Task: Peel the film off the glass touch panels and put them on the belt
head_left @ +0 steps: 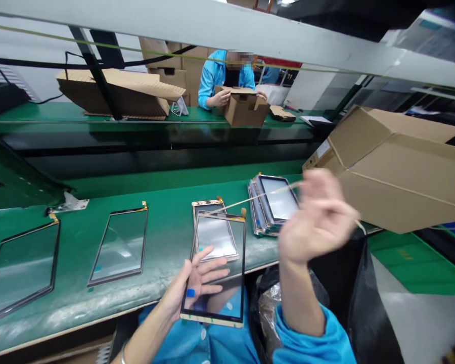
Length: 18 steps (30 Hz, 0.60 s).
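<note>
My left hand (191,288) lies under a glass touch panel (218,268) with a dark frame and gold edges, its fingers spread flat behind the glass and supporting it above my lap. My right hand (318,217) is raised and blurred by motion, fingers pinched on a thin clear film strip (250,199) that stretches from the panel's top edge up to the hand. A stack of similar panels (273,205) lies on the green table just beyond.
Three more panels lie flat on the green table (167,237), two at the left (119,245), one behind the held one. A large cardboard box (398,167) sits at right. Across the bench a person in blue handles a small box (244,106).
</note>
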Each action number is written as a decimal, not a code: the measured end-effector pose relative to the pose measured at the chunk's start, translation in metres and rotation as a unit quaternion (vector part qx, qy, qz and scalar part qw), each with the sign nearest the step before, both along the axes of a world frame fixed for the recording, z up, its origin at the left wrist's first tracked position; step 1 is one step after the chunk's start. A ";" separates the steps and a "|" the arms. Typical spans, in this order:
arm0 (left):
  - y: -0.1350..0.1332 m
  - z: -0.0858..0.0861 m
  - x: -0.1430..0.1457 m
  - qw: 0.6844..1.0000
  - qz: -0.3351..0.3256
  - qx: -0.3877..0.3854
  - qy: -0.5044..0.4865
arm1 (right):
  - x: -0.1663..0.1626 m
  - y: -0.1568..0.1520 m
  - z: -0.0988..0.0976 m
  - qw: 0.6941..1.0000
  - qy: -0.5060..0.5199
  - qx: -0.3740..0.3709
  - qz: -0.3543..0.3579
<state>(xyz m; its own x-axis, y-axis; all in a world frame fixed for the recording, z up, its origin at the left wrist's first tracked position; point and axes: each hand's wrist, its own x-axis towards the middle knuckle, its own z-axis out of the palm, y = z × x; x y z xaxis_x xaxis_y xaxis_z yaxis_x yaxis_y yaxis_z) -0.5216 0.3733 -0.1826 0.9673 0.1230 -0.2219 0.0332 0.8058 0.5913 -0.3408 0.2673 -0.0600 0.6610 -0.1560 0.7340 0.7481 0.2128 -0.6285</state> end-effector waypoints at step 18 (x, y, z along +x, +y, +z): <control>0.000 0.036 -0.007 0.967 0.194 0.164 0.023 | -0.086 -0.059 -0.124 0.906 0.198 -0.311 0.208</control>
<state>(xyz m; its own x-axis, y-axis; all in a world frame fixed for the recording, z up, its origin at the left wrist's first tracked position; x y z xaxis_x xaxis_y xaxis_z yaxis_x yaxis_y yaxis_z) -0.5287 0.3731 -0.1467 0.8248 0.5449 -0.1510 -0.2017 0.5330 0.8217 -0.4267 0.2081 -0.1839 0.7980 0.5298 0.2873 0.3751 -0.0636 -0.9248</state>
